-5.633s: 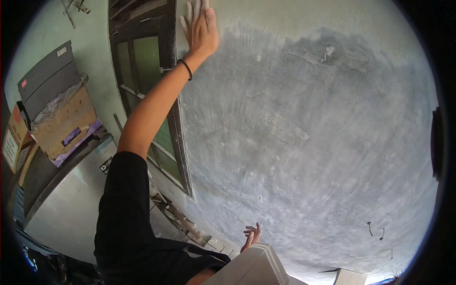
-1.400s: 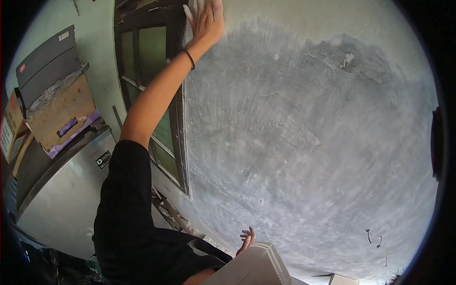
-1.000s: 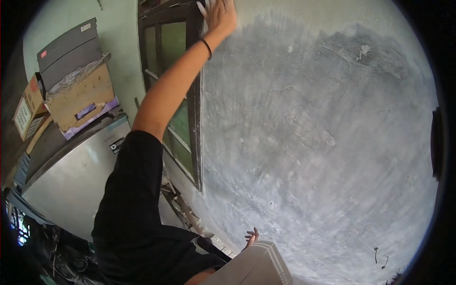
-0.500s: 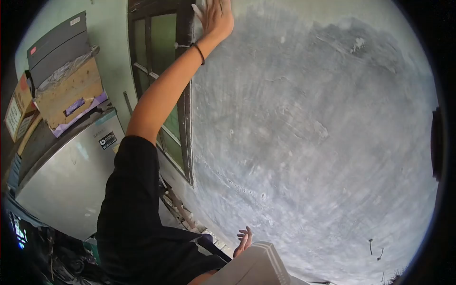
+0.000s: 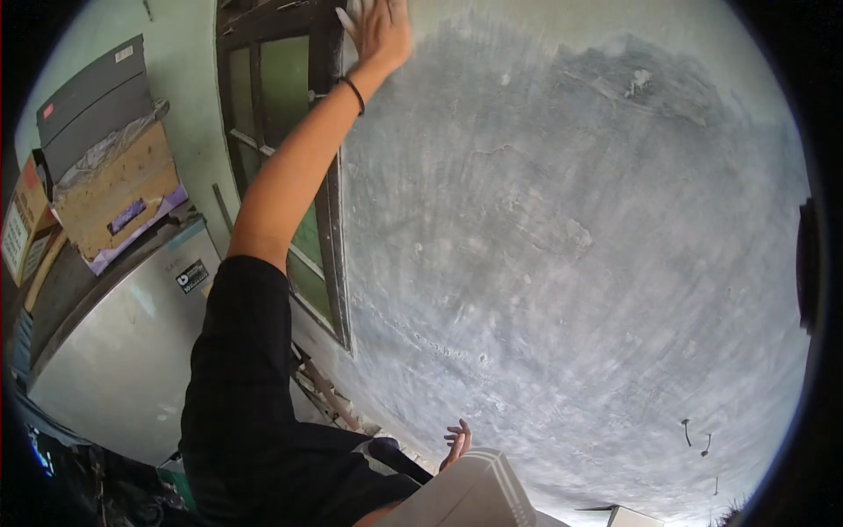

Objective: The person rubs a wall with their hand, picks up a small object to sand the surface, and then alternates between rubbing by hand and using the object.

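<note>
My left hand (image 5: 379,33) is raised against the grey plastered wall (image 5: 492,228), beside the dark window frame (image 5: 338,255). Its fingers are stretched out and nothing shows in them; the fingertips are cut off by the top edge. A black band (image 5: 353,94) circles that wrist, and a black sleeve (image 5: 237,351) covers the upper arm. Low in the view, my right hand (image 5: 457,442) shows partly, its fingers loosely bent and apart, with no object visible in them. A pale grey, stitched piece that looks like a cap brim (image 5: 470,492) hides the rest of it.
On the left a silver fridge (image 5: 123,342) carries a worn cardboard box (image 5: 118,189) with a dark grey box (image 5: 92,97) above. Two small hooked pieces (image 5: 687,432) stick out of the wall at lower right. A pale box corner (image 5: 634,516) shows at the bottom.
The view has turned slightly, so the window, boxes and raised left hand sit further left. A pale box corner has come into view at the bottom. Both hands keep much the same pose.
</note>
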The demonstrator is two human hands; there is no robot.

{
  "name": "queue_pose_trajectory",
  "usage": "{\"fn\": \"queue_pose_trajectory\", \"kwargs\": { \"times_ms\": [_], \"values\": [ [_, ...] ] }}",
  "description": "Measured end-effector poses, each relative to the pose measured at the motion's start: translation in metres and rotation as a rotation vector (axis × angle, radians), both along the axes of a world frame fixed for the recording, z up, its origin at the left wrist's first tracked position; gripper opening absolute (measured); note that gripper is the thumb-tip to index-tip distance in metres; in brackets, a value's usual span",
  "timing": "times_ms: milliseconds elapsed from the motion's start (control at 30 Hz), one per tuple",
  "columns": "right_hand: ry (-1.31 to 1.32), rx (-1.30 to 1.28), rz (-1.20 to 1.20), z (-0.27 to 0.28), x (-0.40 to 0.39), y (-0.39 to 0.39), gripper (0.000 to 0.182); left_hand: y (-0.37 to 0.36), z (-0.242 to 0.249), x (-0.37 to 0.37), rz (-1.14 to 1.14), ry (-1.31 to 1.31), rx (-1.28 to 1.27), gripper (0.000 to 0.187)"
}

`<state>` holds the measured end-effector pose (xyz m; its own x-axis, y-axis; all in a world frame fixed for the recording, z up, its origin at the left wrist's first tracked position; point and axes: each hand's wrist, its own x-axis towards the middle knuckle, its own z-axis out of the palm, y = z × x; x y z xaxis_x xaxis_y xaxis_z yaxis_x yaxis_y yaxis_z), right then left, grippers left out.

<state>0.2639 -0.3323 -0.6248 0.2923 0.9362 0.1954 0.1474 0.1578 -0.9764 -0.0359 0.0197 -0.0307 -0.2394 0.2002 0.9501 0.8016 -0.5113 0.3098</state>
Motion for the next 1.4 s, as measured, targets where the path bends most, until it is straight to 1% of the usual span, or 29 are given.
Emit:
{"fn": "queue_pose_trajectory", "kwargs": {
  "times_ms": [33,67,133,167,233,300,367,400,467,533,600,667,700,733,767,800,833,867,933,967,1000,1033,1100,1200,1233,1267,1333,1367,1400],
  "values": [
    [0.015,-0.017,0.024,0.0,0.0,-0.002,0.052,0.008,0.01,-0.008,0.022,0.006,0.06,0.071],
    [0.012,-0.021,0.024,-0.002,-0.001,-0.005,0.052,0.016,0.018,-0.014,0.023,0.003,0.055,0.071],
    [-0.039,0.01,0.043,0.005,-0.006,-0.005,0.052,0.018,0.034,-0.022,0.048,-0.13,-0.01,0.07],
    [-0.043,0.008,0.044,0.008,-0.006,-0.006,0.052,0.021,0.031,-0.021,0.056,-0.134,0.008,0.07],
    [-0.081,0.0,0.03,0.024,-0.011,-0.01,0.052,0.027,0.008,-0.016,0.063,-0.097,0.012,0.07],
    [-0.055,-0.001,0.019,0.015,-0.011,-0.01,0.053,0.03,-0.02,-0.005,0.11,-0.007,0.044,0.069],
    [-0.024,0.003,0.007,0.001,-0.013,-0.01,0.053,0.016,-0.028,0.001,0.093,0.003,0.02,0.069],
    [0.001,-0.036,0.026,-0.002,-0.013,-0.011,0.054,0.015,-0.026,0.0,0.076,0.005,-0.006,0.069],
    [0.016,-0.065,0.041,-0.007,-0.013,-0.001,0.055,0.015,-0.002,-0.009,0.05,-0.024,-0.032,0.069],
    [0.029,-0.078,0.061,-0.001,-0.018,-0.005,0.057,0.018,0.021,-0.028,0.006,-0.18,-0.041,0.069],
    [0.008,-0.076,0.082,0.008,-0.023,-0.003,0.056,0.026,0.027,-0.032,0.02,-0.24,-0.081,0.068],
    [-0.048,-0.046,0.104,0.017,-0.028,-0.003,0.055,0.036,0.011,-0.033,0.06,-0.207,-0.045,0.067],
    [-0.048,-0.026,0.12,0.021,-0.03,-0.003,0.054,0.034,-0.007,-0.028,0.08,-0.143,-0.025,0.065],
    [-0.049,-0.025,0.121,0.022,-0.031,-0.003,0.054,0.035,-0.029,-0.026,0.081,-0.144,-0.024,0.065],
    [-0.048,-0.029,0.123,0.022,-0.032,-0.003,0.056,0.038,-0.053,-0.023,0.133,-0.039,0.017,0.065],
    [-0.044,-0.032,0.124,0.022,-0.034,-0.003,0.057,0.031,-0.065,-0.02,0.183,0.067,0.06,0.064],
    [-0.038,-0.024,0.12,0.019,-0.035,-0.003,0.057,0.027,-0.063,-0.019,0.151,0.024,-0.036,0.063],
    [-0.026,-0.057,0.121,0.014,-0.036,-0.004,0.059,0.025,-0.051,-0.021,0.145,0.029,-0.024,0.063],
    [-0.029,-0.088,0.119,0.013,-0.033,0.002,0.061,0.022,-0.027,-0.033,0.07,-0.059,-0.055,0.065],
    [-0.021,-0.093,0.116,0.013,-0.035,0.002,0.067,0.021,-0.008,-0.04,-0.007,-0.174,-0.066,0.067],
    [-0.015,-0.099,0.114,0.013,-0.035,0.002,0.073,0.031,0.0,-0.049,-0.009,-0.181,-0.069,0.067],
    [-0.02,-0.092,0.13,0.02,-0.036,0.002,0.074,0.038,0.008,-0.056,0.023,-0.188,-0.055,0.067],
    [-0.041,-0.065,0.146,0.022,-0.034,0.006,0.074,0.046,0.005,-0.061,0.058,-0.212,-0.042,0.068],
    [-0.035,-0.036,0.18,0.021,-0.038,0.004,0.073,0.051,-0.024,-0.059,0.078,-0.193,-0.039,0.069],
    [-0.042,-0.009,0.17,0.021,-0.04,0.004,0.067,0.047,-0.043,-0.056,0.099,-0.106,0.018,0.07],
    [-0.046,0.022,0.157,0.021,-0.043,0.004,0.062,0.043,-0.05,-0.054,0.093,-0.096,0.02,0.07],
    [0.021,0.046,0.126,0.011,-0.046,0.004,0.059,0.031,-0.047,-0.048,0.021,-0.12,-0.074,0.071],
    [-0.013,0.099,0.082,0.007,-0.043,0.007,0.058,0.035,-0.035,-0.055,0.007,-0.1,-0.037,0.075],
    [-0.058,0.142,0.044,0.006,-0.034,0.011,0.056,0.039,-0.021,-0.059,0.003,-0.105,-0.027,0.075]
  ]
}}
